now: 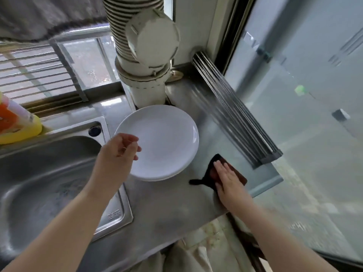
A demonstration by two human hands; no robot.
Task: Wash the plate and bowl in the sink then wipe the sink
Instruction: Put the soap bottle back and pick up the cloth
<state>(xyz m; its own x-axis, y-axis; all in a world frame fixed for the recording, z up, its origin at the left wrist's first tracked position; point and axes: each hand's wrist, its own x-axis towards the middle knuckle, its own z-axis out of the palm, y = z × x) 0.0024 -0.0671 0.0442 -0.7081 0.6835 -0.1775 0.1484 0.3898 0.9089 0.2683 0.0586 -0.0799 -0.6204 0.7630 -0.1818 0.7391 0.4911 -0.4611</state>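
Right hand flat, fingers straight, pressing dark cloth on counter; left hand loosely curled, empty, over white plate beside sink.

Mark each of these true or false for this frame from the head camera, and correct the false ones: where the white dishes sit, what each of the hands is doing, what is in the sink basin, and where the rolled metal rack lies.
1. The white dishes sit on the counter, to the right of the sink. True.
2. The right hand presses flat on a dark cloth. True.
3. The left hand grips a sponge. False: it hangs over the dishes' near-left rim with loosely curled fingers, holding nothing.
4. A bowl lies in the sink basin. False: no dish shows in the visible part of the basin.
5. The rolled metal rack lies along the counter's right side by the glass. True.
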